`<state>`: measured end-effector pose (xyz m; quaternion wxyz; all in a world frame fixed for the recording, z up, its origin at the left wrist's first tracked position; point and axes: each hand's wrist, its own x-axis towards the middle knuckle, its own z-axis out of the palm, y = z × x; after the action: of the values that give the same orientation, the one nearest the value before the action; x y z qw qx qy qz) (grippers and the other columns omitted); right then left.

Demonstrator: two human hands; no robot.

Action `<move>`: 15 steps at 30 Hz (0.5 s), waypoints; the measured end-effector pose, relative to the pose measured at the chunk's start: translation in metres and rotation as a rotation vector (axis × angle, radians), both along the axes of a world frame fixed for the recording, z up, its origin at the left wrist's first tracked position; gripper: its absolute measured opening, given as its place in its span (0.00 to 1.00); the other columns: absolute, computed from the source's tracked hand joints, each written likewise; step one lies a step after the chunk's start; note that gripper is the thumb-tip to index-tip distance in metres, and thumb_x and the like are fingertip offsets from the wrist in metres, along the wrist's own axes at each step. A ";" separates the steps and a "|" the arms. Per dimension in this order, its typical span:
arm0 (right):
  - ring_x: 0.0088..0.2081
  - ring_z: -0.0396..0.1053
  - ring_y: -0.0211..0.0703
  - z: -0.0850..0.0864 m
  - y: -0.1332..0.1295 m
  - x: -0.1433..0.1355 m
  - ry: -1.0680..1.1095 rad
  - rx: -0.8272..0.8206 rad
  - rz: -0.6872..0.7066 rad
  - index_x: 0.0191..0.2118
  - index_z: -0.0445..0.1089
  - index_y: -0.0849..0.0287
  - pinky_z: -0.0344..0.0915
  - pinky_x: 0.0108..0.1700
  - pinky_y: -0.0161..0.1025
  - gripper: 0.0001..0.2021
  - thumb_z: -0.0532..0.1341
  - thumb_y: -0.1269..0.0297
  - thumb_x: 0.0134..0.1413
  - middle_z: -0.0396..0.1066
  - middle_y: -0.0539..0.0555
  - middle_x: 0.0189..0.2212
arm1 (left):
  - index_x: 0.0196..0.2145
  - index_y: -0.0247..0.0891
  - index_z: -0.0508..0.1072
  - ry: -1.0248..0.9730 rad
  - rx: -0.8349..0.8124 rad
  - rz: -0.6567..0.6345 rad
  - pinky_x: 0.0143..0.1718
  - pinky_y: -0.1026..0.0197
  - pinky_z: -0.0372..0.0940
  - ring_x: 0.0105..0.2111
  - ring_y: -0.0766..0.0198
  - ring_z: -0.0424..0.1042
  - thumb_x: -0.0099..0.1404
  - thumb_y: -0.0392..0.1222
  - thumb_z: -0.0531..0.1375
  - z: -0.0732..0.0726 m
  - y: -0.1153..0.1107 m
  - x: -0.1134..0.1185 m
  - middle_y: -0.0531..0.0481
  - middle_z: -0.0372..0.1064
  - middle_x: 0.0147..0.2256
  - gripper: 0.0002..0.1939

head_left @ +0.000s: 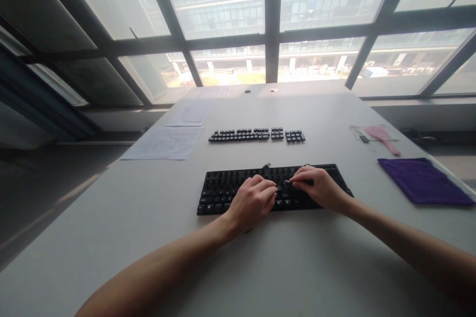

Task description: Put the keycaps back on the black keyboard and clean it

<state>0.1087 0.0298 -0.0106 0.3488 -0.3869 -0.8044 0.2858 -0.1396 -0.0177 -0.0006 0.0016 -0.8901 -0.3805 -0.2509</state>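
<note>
A black keyboard (215, 198) lies on the white table, its upper rows bare of keycaps and its lower left keys still capped. My left hand (255, 195) is over the middle of the keyboard, fingers bent and pressed together; whatever its fingertips hold is hidden. From the right, my right hand (314, 184) pinches a small dark keycap (287, 182) between thumb and fingers, just above the switches. Behind the keyboard, loose black keycaps (240, 135) stand in rows, grouped like a keyboard layout.
A USB plug (267, 165) sticks out behind the keyboard. Papers (159, 143) lie at the left. To the right are a folded purple cloth (424, 181), a pink handled object (381, 136) and a clear bag (359, 132). Windows (230, 0) stand beyond the table (316, 109).
</note>
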 end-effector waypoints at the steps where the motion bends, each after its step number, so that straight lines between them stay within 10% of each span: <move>1: 0.39 0.75 0.47 0.000 0.000 -0.001 -0.010 0.007 0.005 0.36 0.81 0.54 0.70 0.44 0.43 0.04 0.66 0.67 0.59 0.78 0.54 0.35 | 0.43 0.38 0.77 -0.003 -0.003 0.006 0.46 0.51 0.68 0.43 0.58 0.71 0.72 0.37 0.56 0.000 0.000 0.000 0.46 0.77 0.45 0.10; 15: 0.39 0.72 0.47 -0.005 -0.002 -0.003 -0.091 0.176 0.070 0.35 0.80 0.52 0.70 0.43 0.45 0.05 0.65 0.65 0.61 0.76 0.55 0.34 | 0.49 0.39 0.76 -0.012 -0.031 0.021 0.48 0.51 0.68 0.45 0.57 0.71 0.72 0.38 0.56 0.004 -0.001 0.006 0.46 0.76 0.48 0.12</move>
<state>0.1059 0.0275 -0.0154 0.3345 -0.3392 -0.8542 0.2082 -0.1334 -0.0188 0.0031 -0.0116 -0.8845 -0.3937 -0.2501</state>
